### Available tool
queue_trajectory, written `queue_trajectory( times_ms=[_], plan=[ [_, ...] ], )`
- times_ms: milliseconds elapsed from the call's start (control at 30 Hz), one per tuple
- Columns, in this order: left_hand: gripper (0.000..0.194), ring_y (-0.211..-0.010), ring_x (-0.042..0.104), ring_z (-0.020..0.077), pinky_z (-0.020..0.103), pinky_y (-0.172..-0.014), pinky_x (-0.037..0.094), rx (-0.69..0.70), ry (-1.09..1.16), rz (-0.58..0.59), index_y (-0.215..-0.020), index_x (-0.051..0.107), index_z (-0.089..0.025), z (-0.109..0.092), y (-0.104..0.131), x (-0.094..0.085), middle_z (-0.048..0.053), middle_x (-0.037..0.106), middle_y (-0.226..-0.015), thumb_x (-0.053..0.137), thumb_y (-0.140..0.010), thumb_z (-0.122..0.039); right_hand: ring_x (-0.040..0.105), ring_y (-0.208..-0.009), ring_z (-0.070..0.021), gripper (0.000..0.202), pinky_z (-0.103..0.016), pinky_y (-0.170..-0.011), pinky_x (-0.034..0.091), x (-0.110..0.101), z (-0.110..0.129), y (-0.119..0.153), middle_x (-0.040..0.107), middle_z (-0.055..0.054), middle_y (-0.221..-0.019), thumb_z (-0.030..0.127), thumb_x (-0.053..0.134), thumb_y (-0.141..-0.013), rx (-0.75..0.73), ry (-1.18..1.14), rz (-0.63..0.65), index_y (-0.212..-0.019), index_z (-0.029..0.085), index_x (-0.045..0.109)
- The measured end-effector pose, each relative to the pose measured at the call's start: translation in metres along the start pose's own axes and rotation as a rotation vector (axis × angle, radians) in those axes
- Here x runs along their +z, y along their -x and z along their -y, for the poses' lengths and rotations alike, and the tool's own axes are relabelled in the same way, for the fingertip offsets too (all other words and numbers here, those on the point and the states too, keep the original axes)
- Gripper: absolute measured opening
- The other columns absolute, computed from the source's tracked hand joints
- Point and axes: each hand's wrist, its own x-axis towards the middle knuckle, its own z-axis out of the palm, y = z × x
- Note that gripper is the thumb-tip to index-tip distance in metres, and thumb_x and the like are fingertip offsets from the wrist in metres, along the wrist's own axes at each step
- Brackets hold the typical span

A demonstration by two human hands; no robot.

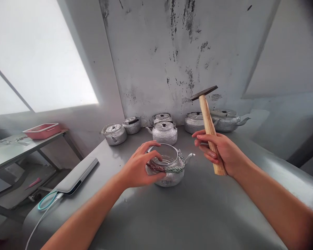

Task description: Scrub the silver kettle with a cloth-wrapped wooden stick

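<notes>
so, this looks like a lining-up step: lidless kettle (173,179) just below centre frame, hammer (207,116) raised head-up right of centre. any tap would call for a steady kettle first. left hand (141,163) arches over the kettle's left side, fingers and thumb parted, firmness of grip hard to tell; right hand (226,151) closes loosely round the hammer.

Both the left hand (139,166) and the right hand (226,149) are bare, with slender fingers and narrow wrists. The left forearm (94,208) and right forearm (273,198) are bare too, each broadening away from the wrist; the right one blurs into shadow near the picture's dark lower corner.
</notes>
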Motion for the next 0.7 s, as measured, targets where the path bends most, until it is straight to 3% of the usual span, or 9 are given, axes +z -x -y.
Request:
queue_trajectory(
  times_ms=[167, 300, 467, 700],
  plan=[
    [0.031, -0.103, 0.063, 0.0218, 0.035, -0.091, 0.051, 0.013, -0.017, -0.049, -0.104, 0.062, -0.024, 0.005, -0.001, 0.000, 0.008, 0.059, -0.123, 0.076, -0.081, -0.038, 0.031, -0.039, -0.0044, 0.007, -0.018, -0.028, 0.025, 0.000, -0.002, -0.001, 0.062, 0.000, -0.072, 0.025, 0.067, -0.081, 0.001, 0.024, 0.002, -0.086, 0.021, 0.067],
    [0.039, -0.095, 0.063, 0.0195, 0.032, -0.085, 0.053, 0.005, 0.004, -0.159, -0.109, 0.061, -0.022, 0.010, -0.003, 0.003, 0.007, 0.063, -0.114, 0.077, -0.081, -0.043, 0.031, -0.039, -0.0041, 0.007, -0.017, -0.028, 0.026, 0.002, -0.002, -0.001, 0.062, 0.000, -0.072, 0.025, 0.068, -0.080, 0.008, 0.036, 0.000, -0.085, 0.021, 0.067],
    [0.021, -0.079, 0.059, 0.0132, 0.023, -0.070, 0.056, -0.137, 0.088, -0.307, -0.099, 0.065, -0.019, 0.014, -0.004, 0.005, 0.002, 0.063, -0.089, 0.059, -0.096, -0.038, 0.030, -0.039, -0.0042, 0.007, -0.018, -0.028, 0.025, 0.003, -0.002, 0.000, 0.062, 0.000, -0.073, 0.025, 0.068, -0.080, 0.009, 0.047, 0.005, -0.086, 0.020, 0.067],
    [0.025, -0.079, 0.059, 0.0134, 0.021, -0.068, 0.056, -0.242, 0.123, -0.348, -0.099, 0.067, -0.018, 0.017, -0.007, 0.005, 0.002, 0.065, -0.089, 0.054, -0.098, -0.040, 0.030, -0.039, -0.0038, 0.007, -0.016, -0.028, 0.025, 0.003, -0.002, 0.000, 0.062, 0.000, -0.073, 0.025, 0.066, -0.082, 0.017, 0.056, 0.013, -0.087, 0.020, 0.067]
  ],
)
